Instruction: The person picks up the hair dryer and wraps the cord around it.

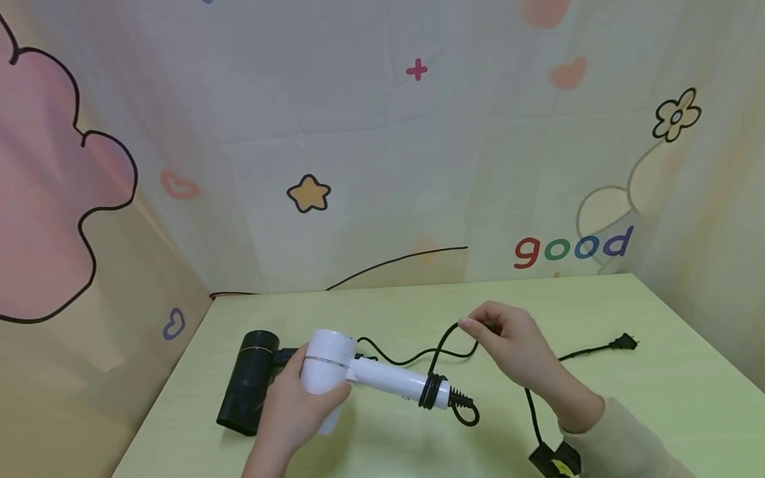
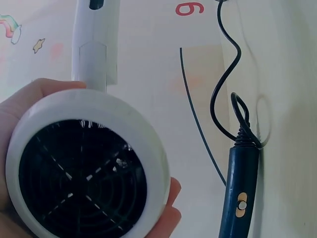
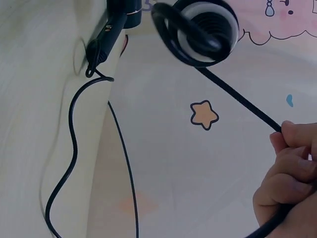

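Observation:
A white hair dryer [image 1: 388, 378] is held above the table by my left hand [image 1: 289, 415], its fingers and thumb wrapped around the barrel. In the left wrist view the dryer's dark round grille [image 2: 81, 173] faces the camera. Several turns of black cord [image 1: 433, 392] circle the lower end of its handle. From there the cord rises taut to my right hand [image 1: 516, 345], which pinches it between thumb and fingers. Past that hand the cord hangs to a black piece with a yellow patch [image 1: 556, 459], partly cut off by the frame's lower edge.
Left of the white dryer, a black hair dryer [image 1: 248, 385] sits on the light green table [image 1: 382, 458]. Its thin cord [image 1: 400, 363] snakes across the tabletop behind my right hand. A black plug [image 1: 624, 342] lies at the right. A printed curtain [image 1: 382, 146] hangs behind the table.

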### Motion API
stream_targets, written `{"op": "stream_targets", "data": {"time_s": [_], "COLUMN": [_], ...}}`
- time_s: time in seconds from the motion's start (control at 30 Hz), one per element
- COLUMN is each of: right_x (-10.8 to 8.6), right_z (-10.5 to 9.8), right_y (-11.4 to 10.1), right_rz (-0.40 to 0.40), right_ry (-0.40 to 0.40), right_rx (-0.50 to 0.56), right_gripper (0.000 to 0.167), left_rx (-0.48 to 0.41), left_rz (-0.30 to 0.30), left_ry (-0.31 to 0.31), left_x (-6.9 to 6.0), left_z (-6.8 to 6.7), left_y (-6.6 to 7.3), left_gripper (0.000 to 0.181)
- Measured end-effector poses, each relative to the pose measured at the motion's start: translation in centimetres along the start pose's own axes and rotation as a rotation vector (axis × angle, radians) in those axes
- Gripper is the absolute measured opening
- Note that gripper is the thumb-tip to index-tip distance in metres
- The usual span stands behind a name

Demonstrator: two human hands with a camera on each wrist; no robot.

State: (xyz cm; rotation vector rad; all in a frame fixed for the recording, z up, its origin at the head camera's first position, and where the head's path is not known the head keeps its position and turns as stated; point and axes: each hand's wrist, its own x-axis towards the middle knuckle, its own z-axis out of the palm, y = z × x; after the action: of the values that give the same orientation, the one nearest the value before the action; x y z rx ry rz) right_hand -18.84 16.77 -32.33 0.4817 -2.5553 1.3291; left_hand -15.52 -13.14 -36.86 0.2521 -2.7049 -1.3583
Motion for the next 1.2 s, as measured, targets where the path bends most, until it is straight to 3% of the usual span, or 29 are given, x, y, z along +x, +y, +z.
{"op": "stream_targets", "data": {"time_s": [0.23, 0.5, 0.93, 1.2], "right_x": [-1.0, -1.9, -2.8, -3.7], "right_z": [0.5, 1.2, 2.3, 3.6], "right_y": [-1.6, -2.6, -3.3, -3.4], "right_rz": [-0.014, -0.070, -0.151, -0.261], "right_ry": [-0.019, -0.043, -0.077, -0.075], "right_rx": [-0.003, 0.009, 0.052, 0.025], "right_gripper": [0.011, 0.009, 0.006, 0.005], "left_rx": [0.051, 0.109, 0.102, 0.076], "left_rz": [0.003, 0.029, 0.023, 0.023], "left_ry": [0.036, 0.124, 0.197, 0.222], "left_x": [-0.1, 0.1, 0.4, 0.6], "left_z": [0.2, 0.5, 0.7, 0.9], "left_y": [0.2, 0.3, 0.2, 0.2], "left_gripper": [0.086, 0.087, 0.088, 0.088]}}
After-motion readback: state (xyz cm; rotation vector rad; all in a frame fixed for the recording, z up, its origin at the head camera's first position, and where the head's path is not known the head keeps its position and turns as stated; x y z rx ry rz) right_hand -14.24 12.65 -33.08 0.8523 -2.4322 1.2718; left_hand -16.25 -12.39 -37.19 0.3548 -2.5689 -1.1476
